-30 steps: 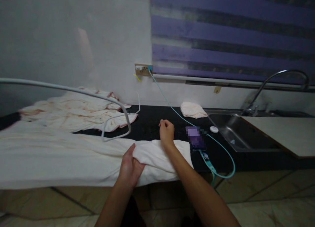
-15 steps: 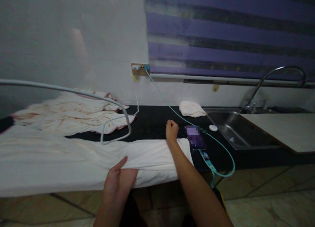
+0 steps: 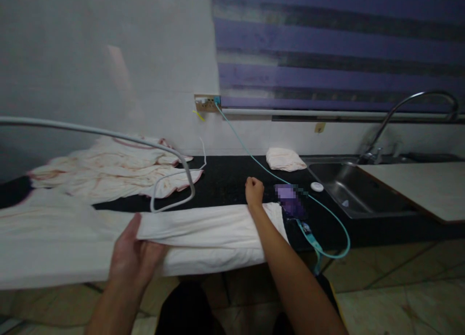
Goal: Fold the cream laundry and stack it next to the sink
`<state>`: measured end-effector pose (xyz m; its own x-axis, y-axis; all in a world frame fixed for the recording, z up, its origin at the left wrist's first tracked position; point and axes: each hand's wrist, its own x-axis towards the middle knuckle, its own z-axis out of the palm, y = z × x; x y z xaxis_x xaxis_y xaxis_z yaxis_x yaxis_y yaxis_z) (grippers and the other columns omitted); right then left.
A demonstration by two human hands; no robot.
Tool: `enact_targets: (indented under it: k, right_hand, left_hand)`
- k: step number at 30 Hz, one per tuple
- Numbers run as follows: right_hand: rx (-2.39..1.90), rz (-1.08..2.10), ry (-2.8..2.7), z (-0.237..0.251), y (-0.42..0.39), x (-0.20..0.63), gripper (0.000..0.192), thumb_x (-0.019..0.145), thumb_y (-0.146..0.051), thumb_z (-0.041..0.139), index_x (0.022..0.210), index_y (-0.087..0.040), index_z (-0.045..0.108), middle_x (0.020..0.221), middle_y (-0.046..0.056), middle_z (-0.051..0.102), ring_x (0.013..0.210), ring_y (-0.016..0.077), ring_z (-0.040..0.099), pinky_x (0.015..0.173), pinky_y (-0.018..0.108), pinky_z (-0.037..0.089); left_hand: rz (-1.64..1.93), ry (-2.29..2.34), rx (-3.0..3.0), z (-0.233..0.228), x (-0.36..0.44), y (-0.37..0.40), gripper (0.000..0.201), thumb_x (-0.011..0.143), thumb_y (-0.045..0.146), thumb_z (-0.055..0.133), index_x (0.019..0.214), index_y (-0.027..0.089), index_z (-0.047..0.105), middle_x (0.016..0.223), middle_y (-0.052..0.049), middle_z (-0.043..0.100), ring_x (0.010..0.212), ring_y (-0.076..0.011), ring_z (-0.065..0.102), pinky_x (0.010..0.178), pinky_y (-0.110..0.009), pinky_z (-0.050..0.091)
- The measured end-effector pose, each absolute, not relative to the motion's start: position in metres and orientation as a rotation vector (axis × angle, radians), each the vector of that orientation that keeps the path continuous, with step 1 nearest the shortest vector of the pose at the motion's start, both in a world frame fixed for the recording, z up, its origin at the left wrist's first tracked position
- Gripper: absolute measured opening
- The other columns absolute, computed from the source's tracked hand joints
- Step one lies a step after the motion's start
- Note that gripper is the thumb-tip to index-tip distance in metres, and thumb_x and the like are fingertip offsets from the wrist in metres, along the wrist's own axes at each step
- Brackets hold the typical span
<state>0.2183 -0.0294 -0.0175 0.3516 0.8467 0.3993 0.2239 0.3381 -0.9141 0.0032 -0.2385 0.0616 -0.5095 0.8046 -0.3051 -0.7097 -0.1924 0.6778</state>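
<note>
Left hand [image 3: 132, 260] pinched on the folded edge of the white cloth [image 3: 203, 228], right hand [image 3: 254, 192] fisted on its far corner; the cloth's long axis runs left-right along the tabletop [image 3: 225, 180] edge between both grips.

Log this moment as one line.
left hand: grips sheet fold | right hand: fist pins far edge | phone beside

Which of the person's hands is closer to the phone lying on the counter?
The right hand. It is closed on the far edge of the white sheet, just left of the phone. The left hand grips the sheet's folded layer much farther left, at the counter's front.
</note>
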Motion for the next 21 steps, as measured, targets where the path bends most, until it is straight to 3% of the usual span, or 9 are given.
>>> enact_targets:
  k: [4, 7, 12, 21]
  right_hand:
    - [-1.199, 0.571, -1.176, -0.018, -0.03, 0.218, 0.033, 0.089, -0.036, 0.046, 0.058, -0.024, 0.05, 0.057, -0.003, 0.052, 0.06, 0.0155, 0.044, 0.062, 0.029, 0.031]
    - [-1.204, 0.573, -1.179, -0.018, -0.031, 0.218, 0.032, 0.089, -0.035, 0.045, 0.059, -0.024, 0.051, 0.057, -0.003, 0.053, 0.06, 0.0156, 0.044, 0.063, 0.028, 0.032]
    - [-1.21, 0.572, -1.174, -0.017, -0.033, 0.217, 0.033, 0.089, -0.034, 0.044, 0.059, -0.024, 0.052, 0.056, -0.002, 0.053, 0.06, 0.016, 0.045, 0.063, 0.028, 0.034]
    - [-1.194, 0.527, -1.23, -0.013, -0.032, 0.221, 0.034, 0.09, -0.033, 0.046, 0.057, -0.024, 0.047, 0.055, -0.003, 0.05, 0.062, 0.0157, 0.044, 0.063, 0.028, 0.032]
  left_hand:
    - [1.98, 1.054, 0.198, 0.06, 0.02, -0.273, 0.041, 0.104, 0.014, 0.04, 0.132, 0.018, 0.07, 0.123, -0.005, 0.077, 0.124, -0.0183, 0.069, 0.111, -0.033, 0.054]
    - [2.002, 1.031, 0.214, 0.042, 0.018, -0.284, 0.048, 0.098, 0.007, 0.043, 0.135, 0.02, 0.069, 0.129, -0.005, 0.075, 0.139, -0.0213, 0.058, 0.115, -0.039, 0.049]
    - [1.868, 0.95, 0.173, 0.025, -0.009, -0.276, 0.044, 0.099, 0.016, 0.041, 0.134, 0.017, 0.068, 0.136, -0.005, 0.071, 0.148, -0.0209, 0.048, 0.11, -0.036, 0.054]
    - [1.849, 0.956, 0.107, 0.055, -0.044, -0.25, 0.045, 0.102, 0.026, 0.04, 0.139, 0.02, 0.064, 0.137, 0.002, 0.07, 0.15, -0.0164, 0.044, 0.107, -0.042, 0.055]
